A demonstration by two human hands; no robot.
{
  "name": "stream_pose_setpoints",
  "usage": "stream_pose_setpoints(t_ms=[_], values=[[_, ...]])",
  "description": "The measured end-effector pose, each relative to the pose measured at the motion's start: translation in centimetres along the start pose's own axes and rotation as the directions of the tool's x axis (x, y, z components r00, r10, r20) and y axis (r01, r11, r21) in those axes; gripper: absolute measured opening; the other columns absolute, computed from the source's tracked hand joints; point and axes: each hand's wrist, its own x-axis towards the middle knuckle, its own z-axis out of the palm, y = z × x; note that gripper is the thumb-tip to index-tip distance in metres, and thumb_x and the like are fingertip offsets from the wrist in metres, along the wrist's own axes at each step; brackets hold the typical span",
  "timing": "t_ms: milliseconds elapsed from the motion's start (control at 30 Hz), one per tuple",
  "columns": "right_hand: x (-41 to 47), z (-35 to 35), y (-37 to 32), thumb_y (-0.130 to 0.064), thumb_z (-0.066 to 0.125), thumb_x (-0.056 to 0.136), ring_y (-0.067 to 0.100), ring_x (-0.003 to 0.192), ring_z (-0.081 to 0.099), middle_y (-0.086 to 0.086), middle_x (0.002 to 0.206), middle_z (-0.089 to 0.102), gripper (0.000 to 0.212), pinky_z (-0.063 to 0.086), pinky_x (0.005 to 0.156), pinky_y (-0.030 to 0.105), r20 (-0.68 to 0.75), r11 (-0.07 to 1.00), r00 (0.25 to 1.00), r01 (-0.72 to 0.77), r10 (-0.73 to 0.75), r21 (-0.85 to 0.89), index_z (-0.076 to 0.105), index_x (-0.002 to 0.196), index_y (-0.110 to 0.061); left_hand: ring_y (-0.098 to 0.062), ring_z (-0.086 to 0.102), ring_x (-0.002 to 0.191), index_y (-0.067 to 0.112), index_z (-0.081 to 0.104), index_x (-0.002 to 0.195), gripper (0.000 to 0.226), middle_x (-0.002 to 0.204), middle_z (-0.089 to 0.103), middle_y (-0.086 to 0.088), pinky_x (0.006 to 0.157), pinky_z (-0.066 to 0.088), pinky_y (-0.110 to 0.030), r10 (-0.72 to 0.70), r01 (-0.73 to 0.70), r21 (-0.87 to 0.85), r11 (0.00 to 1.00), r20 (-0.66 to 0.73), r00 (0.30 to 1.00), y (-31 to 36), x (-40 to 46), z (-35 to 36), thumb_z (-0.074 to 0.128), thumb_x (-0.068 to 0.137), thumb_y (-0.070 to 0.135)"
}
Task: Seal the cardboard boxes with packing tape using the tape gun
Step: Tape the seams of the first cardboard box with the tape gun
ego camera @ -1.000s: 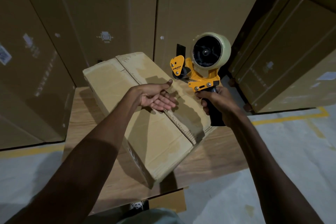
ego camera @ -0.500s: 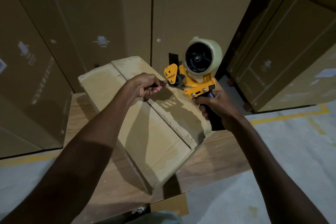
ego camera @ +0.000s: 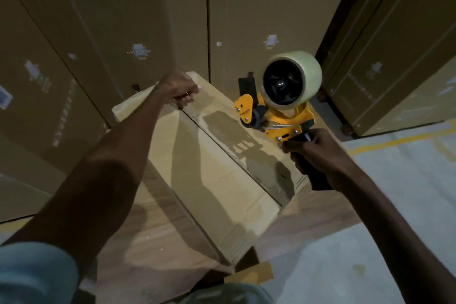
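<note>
Anchoring the tape's free end at the far end of the seam: the left hand (ego camera: 181,90), fingers curled, appears to pinch a strip of clear tape and press it toward the far edge of the cardboard box (ego camera: 209,168); the strip itself is too faint to confirm. The right hand (ego camera: 318,153) is clenched round the black handle of the yellow tape gun (ego camera: 276,116), which hangs just above the box top, right of the centre seam (ego camera: 222,138), with its tape roll (ego camera: 292,79) upright. The box lies slantwise on a low wooden platform (ego camera: 153,249), its two top flaps closed. To do this step well, the tape end should probably be carried over the far edge and rubbed down firmly, the gun then brought onto the seam line and drawn toward the near end with steady pressure, so the band straddles both flaps. Tall stacked cartons (ego camera: 103,32) stand close behind and to the left, and more cartons (ego camera: 394,69) to the right; they leave little room beyond the far edge. A grey floor with a yellow line (ego camera: 394,142) lies at right
</note>
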Motion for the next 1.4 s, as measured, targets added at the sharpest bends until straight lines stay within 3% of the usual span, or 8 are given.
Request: stream_pose_setpoints(t_ms=[167, 300, 467, 700, 800, 1133, 1267, 1400], values=[[1.9, 4.5, 0.5, -0.011, 0.069, 0.091, 0.013, 0.042, 0.044, 0.003, 0.051, 0.051, 0.022, 0.036, 0.047, 0.029, -0.054, 0.995, 0.998, 0.024, -0.029, -0.092, 0.061, 0.071, -0.01, -0.015, 0.051, 0.047, 0.005, 0.063, 0.096, 0.013, 0.071, 0.058, -0.011, 0.052, 0.043, -0.028, 0.026, -0.026, 0.007, 1.0, -0.019, 0.999, -0.4, 2.7, -2.1, 0.069, 0.094, 0.018], [3.3, 7.0, 0.3, -0.015, 0.07, 0.089, 0.007, 0.042, 0.049, -0.004, 0.05, 0.055, 0.02, 0.04, 0.046, 0.026, -0.06, 0.987, 0.997, 0.03, -0.04, -0.16, 0.062, 0.072, -0.014, -0.012, 0.046, 0.043, 0.01, 0.06, 0.083, 0.02, 0.06, 0.052, -0.007, 0.044, 0.037, -0.023, 0.05, -0.05, -0.005, 0.999, 0.0, 0.999, -1.9, 4.0, -4.1, 0.072, 0.093, 0.022], [4.9, 8.6, -0.7, -0.013, 0.069, 0.09, 0.012, 0.045, 0.045, -0.001, 0.053, 0.054, 0.019, 0.038, 0.049, 0.03, -0.024, 0.992, 1.0, 0.008, -0.011, -0.13, 0.061, 0.074, -0.011, -0.012, 0.044, 0.031, 0.011, 0.063, 0.066, 0.03, 0.047, 0.055, -0.006, 0.038, 0.038, -0.022, 0.118, -0.114, 0.033, 0.993, -0.194, 0.974, -5.3, 6.3, -6.6, 0.077, 0.089, 0.023], [5.9, 10.5, -1.0, -0.023, 0.072, 0.085, 0.014, 0.044, 0.044, -0.001, 0.049, 0.052, 0.023, 0.037, 0.053, 0.034, -0.021, 0.982, 1.0, -0.017, 0.014, -0.186, 0.059, 0.068, -0.013, 0.0, 0.036, 0.03, 0.016, 0.056, 0.071, 0.029, 0.057, 0.047, -0.002, 0.031, 0.026, -0.012, 0.119, -0.116, 0.03, 0.993, -0.341, 0.932, -7.2, 9.4, -9.5, 0.073, 0.093, 0.026], [6.1, 11.5, -1.0, -0.037, 0.072, 0.081, 0.018, 0.046, 0.044, 0.003, 0.049, 0.052, 0.031, 0.037, 0.053, 0.038, -0.042, 0.976, 0.999, -0.02, 0.011, -0.217, 0.059, 0.063, -0.016, -0.005, 0.044, 0.037, 0.018, 0.06, 0.07, 0.029, 0.055, 0.051, 0.0, 0.044, 0.034, -0.016, 0.126, -0.106, 0.078, 0.991, -0.316, 0.94, -8.2, 10.5, -10.2, 0.075, 0.09, 0.033], [6.6, 12.7, -0.2, -0.03, 0.073, 0.09, 0.004, 0.032, 0.043, -0.005, 0.04, 0.05, 0.036, 0.033, 0.049, 0.025, -0.098, 0.942, 0.995, -0.06, 0.029, -0.33, 0.055, 0.062, -0.018, -0.013, 0.052, 0.06, 0.022, 0.059, 0.061, 0.036, 0.062, 0.058, 0.003, 0.065, 0.044, -0.028, 0.152, -0.119, 0.119, 0.986, -0.333, 0.931, -11.4, 12.2, -10.4, 0.076, 0.084, 0.042], [6.9, 12.8, 0.5, -0.032, 0.073, 0.089, 0.011, 0.041, 0.05, -0.001, 0.047, 0.055, 0.026, 0.039, 0.053, 0.029, -0.094, 0.93, 0.995, -0.062, 0.03, -0.362, 0.064, 0.073, -0.014, -0.016, 0.057, 0.073, 0.018, 0.065, 0.078, 0.03, 0.077, 0.064, 0.0, 0.071, 0.046, -0.028, 0.128, -0.07, 0.183, 0.981, -0.332, 0.935, -11.5, 12.3, -9.7, 0.078, 0.083, 0.045], [7.3, 13.1, 0.9, -0.032, 0.074, 0.086, 0.028, 0.057, 0.061, 0.003, 0.057, 0.062, 0.027, 0.051, 0.059, 0.042, -0.124, 0.908, 0.992, -0.078, 0.029, -0.412, 0.063, 0.071, -0.013, -0.024, 0.066, 0.096, 0.014, 0.071, 0.101, 0.05, 0.099, 0.07, -0.001, 0.086, 0.053, -0.032, 0.001, 0.094, 0.221, 0.971, -0.393, 0.92, -11.3, 11.8, -9.3, 0.082, 0.074, 0.054]])
